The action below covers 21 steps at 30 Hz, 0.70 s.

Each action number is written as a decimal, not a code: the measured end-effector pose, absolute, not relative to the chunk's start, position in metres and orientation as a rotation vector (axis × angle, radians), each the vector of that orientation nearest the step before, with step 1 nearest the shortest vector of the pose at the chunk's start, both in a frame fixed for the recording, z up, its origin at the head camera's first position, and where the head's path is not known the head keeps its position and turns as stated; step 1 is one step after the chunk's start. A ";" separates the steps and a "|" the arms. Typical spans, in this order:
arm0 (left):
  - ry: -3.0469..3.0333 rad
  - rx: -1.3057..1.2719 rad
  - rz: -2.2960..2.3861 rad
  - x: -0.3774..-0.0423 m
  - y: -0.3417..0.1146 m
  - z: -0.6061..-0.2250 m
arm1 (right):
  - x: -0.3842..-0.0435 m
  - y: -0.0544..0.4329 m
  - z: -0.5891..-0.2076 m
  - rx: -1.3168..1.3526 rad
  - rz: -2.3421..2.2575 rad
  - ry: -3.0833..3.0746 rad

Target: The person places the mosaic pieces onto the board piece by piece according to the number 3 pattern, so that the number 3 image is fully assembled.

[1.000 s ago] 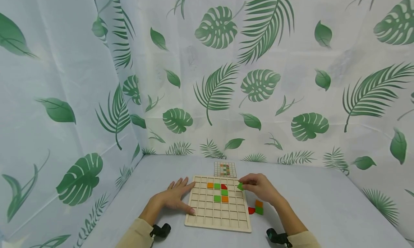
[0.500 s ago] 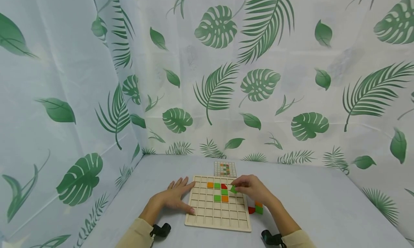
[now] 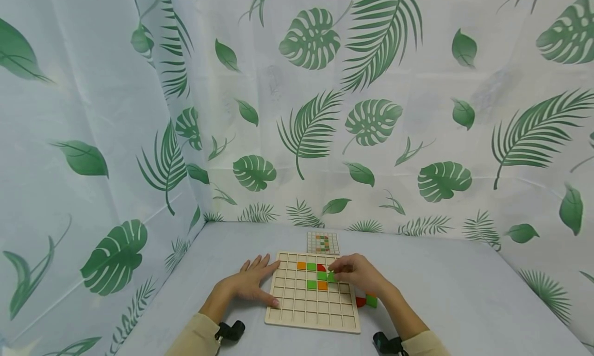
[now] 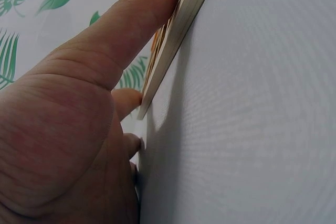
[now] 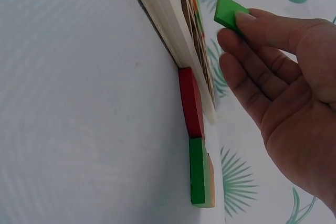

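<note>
Pinching green tile (image 3: 331, 277) btwn thumb & fingertips of R hand (image 3: 359, 272); can't count fingers behind it. Held at a slant per R wrist view, not lying flat. Now over board (image 3: 306, 314), approx 2 o'clock from its centre, just beside set green tile (image 3: 322, 276) on the 3 o'clock side & to 4 o'clock of set red tile (image 3: 321, 268). Can't tell if touching board.

Changed in last sec: carried in from board's 2 o'clock edge, twd 8 o'clock, w/ a shorter shift in 2nd half. Prob. means done w/ the long carry & down to lining up w/ a cell; to judge by the slant, not seated yet. No shift seen in other set tiles (image 3: 312, 285).

Also unchanged: L hand (image 3: 250, 285) at board's 9 o'clock side, w/ fingers spread apart & gripping nothing, thumb resting on rim nr 8 o'clock, forefinger at edge nr 10. Prob. steadying board.

Off board just past 3 o'clock: loose red piece (image 3: 361, 302), against or just beside edge, w/ loose green piece (image 3: 372, 301) next to it. Now mostly hidden by R arm (image 3: 396, 307) in head view: orange piece (image 3: 371, 295), in plain sight 1 sec ago. At 12 o'clock, just beyond board: pattern card (image 3: 323, 243), too small to check cells against.
</note>
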State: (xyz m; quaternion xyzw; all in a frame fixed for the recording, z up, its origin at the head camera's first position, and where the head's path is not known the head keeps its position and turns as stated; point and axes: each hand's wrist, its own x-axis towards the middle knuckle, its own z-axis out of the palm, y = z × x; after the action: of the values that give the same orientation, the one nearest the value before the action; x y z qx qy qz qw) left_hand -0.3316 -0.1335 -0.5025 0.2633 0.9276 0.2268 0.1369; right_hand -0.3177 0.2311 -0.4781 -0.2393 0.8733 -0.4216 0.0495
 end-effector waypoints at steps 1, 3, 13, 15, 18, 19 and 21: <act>2.683 0.762 0.657 -0.332 -0.133 -0.502 | -0.318 0.231 -0.478 -0.739 -1.280 2.656; 2.681 0.762 0.658 -0.332 -0.133 -0.502 | -0.317 0.230 -0.479 -0.754 -1.274 2.649; 2.678 0.762 0.650 -0.332 -0.134 -0.501 | -0.315 0.221 -0.479 -0.804 -1.248 2.642; 2.678 0.763 0.647 -0.332 -0.134 -0.501 | -0.315 0.220 -0.480 -0.819 -1.237 2.640; 2.676 0.764 0.645 -0.332 -0.134 -0.501 | -0.314 0.218 -0.481 -0.835 -1.226 2.634; 2.675 0.765 0.645 -0.332 -0.134 -0.501 | -0.314 0.218 -0.481 -0.838 -1.227 2.631; 2.674 0.765 0.645 -0.332 -0.134 -0.501 | -0.313 0.217 -0.481 -0.832 -1.222 2.629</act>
State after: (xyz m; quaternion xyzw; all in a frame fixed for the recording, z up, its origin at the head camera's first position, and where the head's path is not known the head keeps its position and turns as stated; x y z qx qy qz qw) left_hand -0.3320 -0.1338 -0.5010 0.2650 0.9270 0.2237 0.1428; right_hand -0.3131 0.2169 -0.4810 -0.2752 0.8699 -0.4045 0.0628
